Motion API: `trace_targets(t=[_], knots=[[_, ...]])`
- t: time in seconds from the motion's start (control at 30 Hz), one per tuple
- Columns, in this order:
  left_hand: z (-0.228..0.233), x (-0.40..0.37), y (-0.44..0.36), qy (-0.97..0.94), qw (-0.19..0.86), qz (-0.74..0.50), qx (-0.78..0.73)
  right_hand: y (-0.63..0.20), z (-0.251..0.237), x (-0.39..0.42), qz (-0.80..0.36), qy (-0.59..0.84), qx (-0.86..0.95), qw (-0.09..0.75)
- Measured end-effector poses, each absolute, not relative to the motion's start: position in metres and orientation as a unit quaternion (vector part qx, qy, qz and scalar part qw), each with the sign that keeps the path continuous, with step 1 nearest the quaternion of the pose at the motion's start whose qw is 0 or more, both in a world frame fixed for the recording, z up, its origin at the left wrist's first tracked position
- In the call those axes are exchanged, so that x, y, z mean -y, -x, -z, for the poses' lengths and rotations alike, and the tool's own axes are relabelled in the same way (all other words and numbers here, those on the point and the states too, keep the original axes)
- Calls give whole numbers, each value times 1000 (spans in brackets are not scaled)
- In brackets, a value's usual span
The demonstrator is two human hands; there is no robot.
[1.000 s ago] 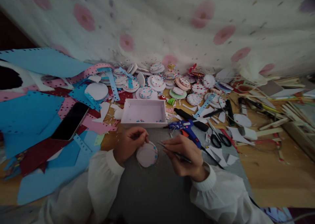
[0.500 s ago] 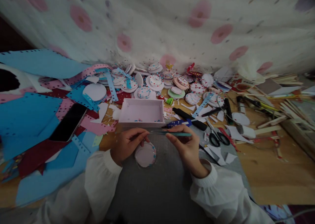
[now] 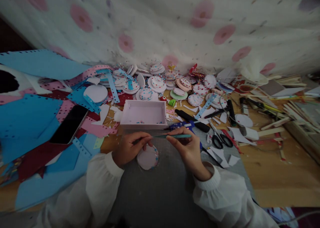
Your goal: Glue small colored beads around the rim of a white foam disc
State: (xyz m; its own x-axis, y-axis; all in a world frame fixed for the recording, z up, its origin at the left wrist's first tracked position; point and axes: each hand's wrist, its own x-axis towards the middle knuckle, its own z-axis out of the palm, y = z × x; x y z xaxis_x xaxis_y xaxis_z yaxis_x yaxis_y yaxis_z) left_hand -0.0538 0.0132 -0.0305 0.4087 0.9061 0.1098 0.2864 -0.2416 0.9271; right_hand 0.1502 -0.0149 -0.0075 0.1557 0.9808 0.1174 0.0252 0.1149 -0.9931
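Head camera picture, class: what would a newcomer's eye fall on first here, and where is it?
At bottom centre, the left hand steadies a white foam disc edged with coloured dots on a grey mat, while the right hand holds green tweezers level above it. Just behind sits a shallow white tray, and blue foam sheets cover the table's left side.

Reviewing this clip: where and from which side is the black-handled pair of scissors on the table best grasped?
Grip the scissors at the two black finger loops, coming from above on the near side: they lie flat, loops toward the person, blades pointing away into the clutter beside the glue gun.
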Motion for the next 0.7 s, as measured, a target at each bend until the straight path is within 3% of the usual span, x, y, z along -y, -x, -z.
trace_targets(t=[0.7], knots=[[28,-12,53,-711,447,-334,-428,-149,6,16,-393,522,500,569]])
